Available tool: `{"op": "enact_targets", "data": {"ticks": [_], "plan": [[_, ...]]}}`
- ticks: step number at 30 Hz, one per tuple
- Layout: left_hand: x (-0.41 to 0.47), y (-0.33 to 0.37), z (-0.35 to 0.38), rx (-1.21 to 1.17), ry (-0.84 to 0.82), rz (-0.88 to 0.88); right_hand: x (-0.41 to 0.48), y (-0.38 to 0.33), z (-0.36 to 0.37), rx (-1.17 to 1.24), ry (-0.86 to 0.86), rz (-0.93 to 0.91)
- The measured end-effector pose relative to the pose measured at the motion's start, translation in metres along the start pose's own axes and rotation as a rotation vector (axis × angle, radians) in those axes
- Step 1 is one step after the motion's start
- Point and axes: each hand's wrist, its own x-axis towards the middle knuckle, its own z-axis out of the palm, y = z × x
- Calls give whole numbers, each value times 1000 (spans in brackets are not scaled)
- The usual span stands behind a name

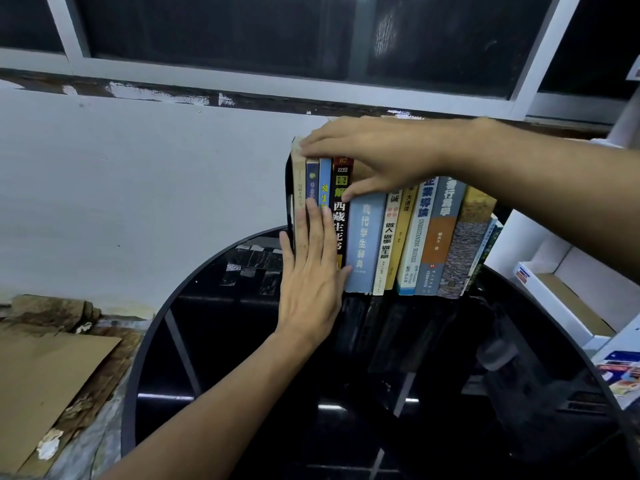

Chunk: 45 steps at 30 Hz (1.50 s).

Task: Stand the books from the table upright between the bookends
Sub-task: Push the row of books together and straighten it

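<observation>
A row of several books (408,237) stands upright at the back of a round black glass table (242,358), spines toward me. A black bookend (288,188) closes the row's left end; the right end is hidden behind my right arm. My left hand (311,271) lies flat with straight fingers against the spines of the leftmost books. My right hand (367,157) rests on top of those same books, fingers stretched over their upper edges and thumb pressed against the black book's spine (341,216). The books on the right lean slightly.
A white wall and a dark window lie behind the table. White cardboard boxes (554,282) and printed papers (620,372) crowd the right side. Brown cardboard (45,382) lies on a worn surface at the left. Tape patches (252,265) mark the glass near the books.
</observation>
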Motion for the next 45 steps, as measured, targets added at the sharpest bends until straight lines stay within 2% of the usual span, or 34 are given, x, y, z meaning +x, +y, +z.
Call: {"op": "enact_targets", "data": {"ticks": [7, 16, 29, 36, 45], "plan": [[9, -4, 7, 74, 18, 29, -12, 2, 2, -9, 7, -20], [10, -3, 13, 140, 52, 11, -14, 1, 9, -53, 96, -61], [9, -2, 10, 95, 40, 9, -19, 3, 9, -77, 107, -42], [15, 17, 11, 65, 50, 56, -39, 14, 13, 27, 100, 52], [20, 16, 23, 107, 80, 50, -44, 22, 19, 89, 114, 38]]}}
